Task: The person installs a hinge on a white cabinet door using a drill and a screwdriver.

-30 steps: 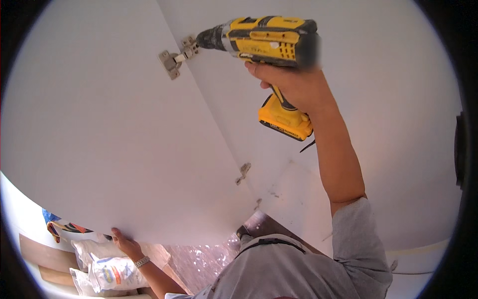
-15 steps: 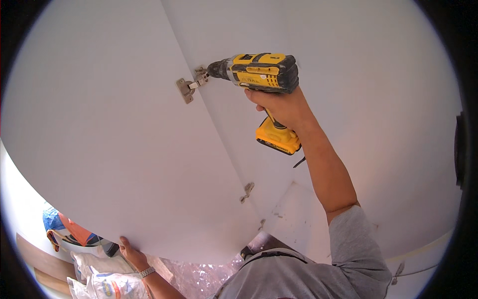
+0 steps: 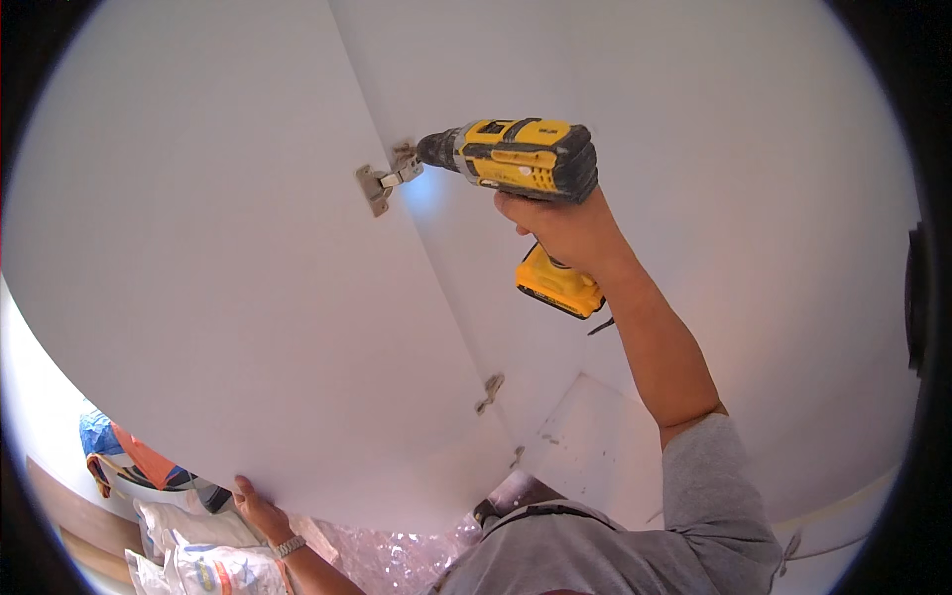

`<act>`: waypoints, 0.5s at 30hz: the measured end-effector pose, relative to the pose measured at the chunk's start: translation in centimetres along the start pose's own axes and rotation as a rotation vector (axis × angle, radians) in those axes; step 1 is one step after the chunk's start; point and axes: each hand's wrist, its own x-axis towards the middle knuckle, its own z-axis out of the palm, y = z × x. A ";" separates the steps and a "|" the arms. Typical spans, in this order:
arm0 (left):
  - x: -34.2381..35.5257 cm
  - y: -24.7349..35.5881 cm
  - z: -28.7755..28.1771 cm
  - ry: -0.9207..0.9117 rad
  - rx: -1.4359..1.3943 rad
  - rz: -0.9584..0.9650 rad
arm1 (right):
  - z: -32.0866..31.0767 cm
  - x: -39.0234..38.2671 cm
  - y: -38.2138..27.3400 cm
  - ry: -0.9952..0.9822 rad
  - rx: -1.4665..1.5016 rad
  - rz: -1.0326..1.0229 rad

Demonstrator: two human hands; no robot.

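Here, right of the door (image 3: 228,288), the right hand (image 3: 563,233) has its fingers closed around the drill (image 3: 521,159), whose nose sits at the door's upper hinge (image 3: 374,190). The left hand (image 3: 262,514) clasps the door's lower edge, fingers hidden behind.

So the yellow and black drill (image 3: 516,162) in my right hand (image 3: 567,230) has some faint marks on the side of its body, way too small to make out. Its yellow battery (image 3: 560,282) has what looks like a row of tiny pale lettering along the dark lower edge, too fine to read tbh. Biggest print around is on a white bag (image 3: 226,572) down near my left hand (image 3: 263,513): blue, yellow and red, kinda crumpled and blurry, no clear wording.
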 end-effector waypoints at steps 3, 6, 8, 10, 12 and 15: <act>1.4 -1.4 -2.4 -0.025 -0.057 -0.071 | -0.9 0.6 -2.1 -0.064 0.001 0.163; 1.6 -2.0 -3.7 -0.036 -0.002 -0.106 | -0.7 0.8 -1.8 -0.086 -0.015 0.197; 1.2 -1.5 -2.3 -0.054 -0.001 -0.077 | -0.8 0.9 -1.3 -0.088 -0.074 0.168; 0.7 -1.4 -1.1 -0.020 -0.004 -0.040 | -0.7 1.0 -1.1 -0.096 -0.074 0.158; 0.7 -1.4 -0.8 0.013 -0.008 -0.001 | -0.7 1.2 -1.1 -0.104 -0.074 0.147; 0.8 -1.3 -1.4 0.016 -0.022 -0.021 | -1.0 1.0 -1.1 -0.088 0.012 0.156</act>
